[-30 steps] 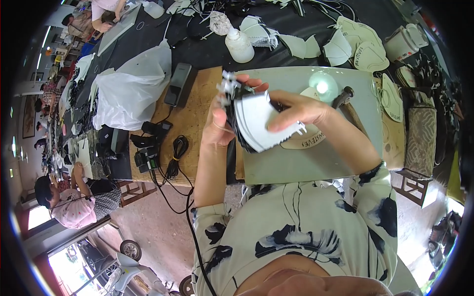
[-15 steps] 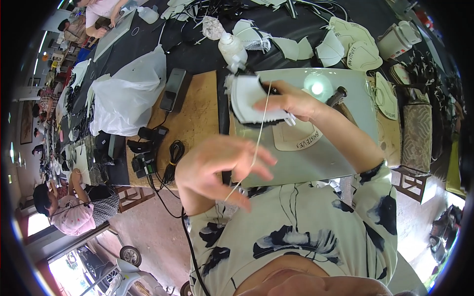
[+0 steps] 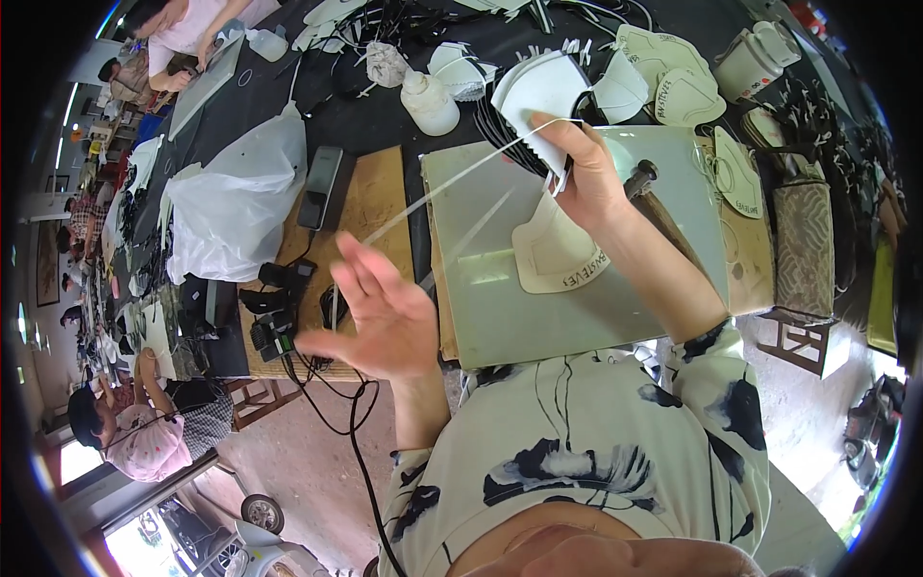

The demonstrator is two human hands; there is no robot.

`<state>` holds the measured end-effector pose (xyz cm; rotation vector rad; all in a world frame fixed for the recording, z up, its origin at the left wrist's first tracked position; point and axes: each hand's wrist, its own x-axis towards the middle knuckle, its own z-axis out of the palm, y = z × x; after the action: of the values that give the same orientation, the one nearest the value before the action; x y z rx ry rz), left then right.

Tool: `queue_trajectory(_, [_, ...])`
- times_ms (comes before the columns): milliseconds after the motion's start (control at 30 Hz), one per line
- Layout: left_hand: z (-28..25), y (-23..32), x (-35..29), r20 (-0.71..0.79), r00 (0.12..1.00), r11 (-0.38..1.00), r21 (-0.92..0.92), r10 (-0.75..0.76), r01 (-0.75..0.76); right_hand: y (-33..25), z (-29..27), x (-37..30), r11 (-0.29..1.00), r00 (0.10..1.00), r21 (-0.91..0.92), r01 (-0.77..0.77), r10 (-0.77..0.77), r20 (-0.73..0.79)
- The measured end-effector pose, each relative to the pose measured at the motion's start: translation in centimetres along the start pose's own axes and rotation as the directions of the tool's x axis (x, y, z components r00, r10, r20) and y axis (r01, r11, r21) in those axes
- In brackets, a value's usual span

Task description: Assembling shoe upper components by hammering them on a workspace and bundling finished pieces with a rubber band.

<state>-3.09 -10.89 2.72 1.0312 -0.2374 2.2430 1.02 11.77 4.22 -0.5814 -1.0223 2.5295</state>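
Observation:
My right hand (image 3: 588, 183) is closed on a stack of white cut pieces (image 3: 543, 91) with black layers beneath, held above the grey board. A thin pale band (image 3: 452, 180) runs taut from this stack to my left hand (image 3: 380, 322). That hand is raised at the left with fingers spread, the band caught round them; a short stretch shows between thumb and fingers. Under my right hand, a cream template (image 3: 553, 252) with handwriting lies on the board. A hammer (image 3: 659, 197) lies beside my right wrist, partly hidden by the forearm.
The grey board (image 3: 500, 327) lies on the dark table. A white plastic bag (image 3: 236, 197), black device (image 3: 325, 188) and cables are at left. A white bottle (image 3: 428, 104), cream templates (image 3: 663, 62) and a white jar (image 3: 755, 62) stand or lie farther back. Another person (image 3: 197, 43) works at the far left.
My right hand has moved up and right with the stack, tilting it. My left hand has moved left and turned, drawing the band into a longer stretch.

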Motion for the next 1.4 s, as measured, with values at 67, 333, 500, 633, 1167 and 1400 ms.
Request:
queue_trajectory(67, [1.1,0.8,0.4,-0.808,0.513,0.922,0.092,0.291,-0.377,-0.5,-0.2,-0.6,1.0,0.999,0.012,-0.018,0.018,0.036])
queue_trajectory(333, [-3.3,0.7,-0.5,-0.758,0.651,0.715,0.484,0.054,0.504,0.2,-2.2,-1.6,0.991,0.911,-0.112,-0.073,0.111,0.396])
queue_trajectory(500, [-4.2,-1.2,1.3,-0.735,0.634,0.642,0.371,-0.238,0.671,-2.2,0.3,-2.6,0.93,0.822,-0.338,-0.143,0.302,0.483])
queue_trajectory(633, [-2.9,-1.2,3.2,-0.716,0.657,0.674,0.366,-0.236,0.641,-2.9,0.7,-2.5,0.697,0.873,-0.711,0.095,0.285,0.395])
queue_trajectory(1167, [-3.6,-0.1,4.4,-0.729,0.672,0.864,0.417,0.132,0.282,-1.9,1.5,-2.0,0.914,0.937,-0.403,0.055,0.092,0.337])
queue_trajectory(1400, [-1.7,4.5,2.7,-0.388,0.909,0.713,0.593,-0.152,0.372,-1.5,-0.1,-0.9,0.929,0.997,-0.37,0.0,0.028,0.07])
